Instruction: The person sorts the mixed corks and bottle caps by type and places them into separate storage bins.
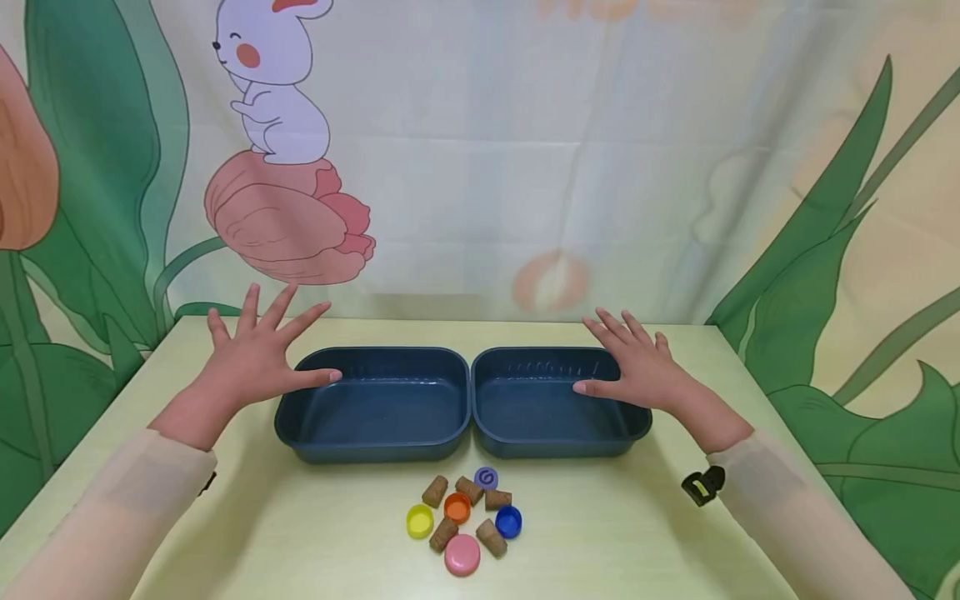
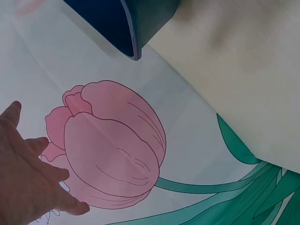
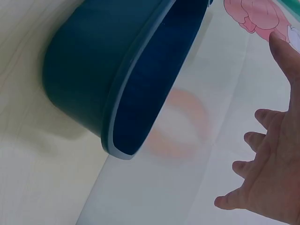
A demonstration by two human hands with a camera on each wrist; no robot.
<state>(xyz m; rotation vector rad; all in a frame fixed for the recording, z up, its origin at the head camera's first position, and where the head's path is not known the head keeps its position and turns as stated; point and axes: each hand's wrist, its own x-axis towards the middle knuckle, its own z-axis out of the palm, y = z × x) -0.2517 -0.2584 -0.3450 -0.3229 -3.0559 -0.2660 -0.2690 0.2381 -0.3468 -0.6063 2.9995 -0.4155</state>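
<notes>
My left hand (image 1: 255, 357) is spread wide above the outer edge of the left dark blue bin (image 1: 375, 454), holding nothing. Over the outer end of the right dark blue bin (image 1: 551, 448) hovers my right hand (image 1: 637, 367), its fingers also splayed with nothing in them. In front of the bins lies a loose group: several corks such as one cork (image 1: 492, 538), a yellow cap (image 1: 420, 522), an orange cap (image 1: 457, 507), a blue cap (image 1: 508, 522), a pink cap (image 1: 462, 556) and a purple disc with a swirl (image 1: 486, 477). Both bins look bare inside.
The bins stand side by side on a pale table (image 1: 337, 533), near its back edge. Behind it hangs a printed cloth (image 1: 465, 208) with a rabbit, flowers and leaves. A black buckle (image 1: 703, 486) is on the right wrist.
</notes>
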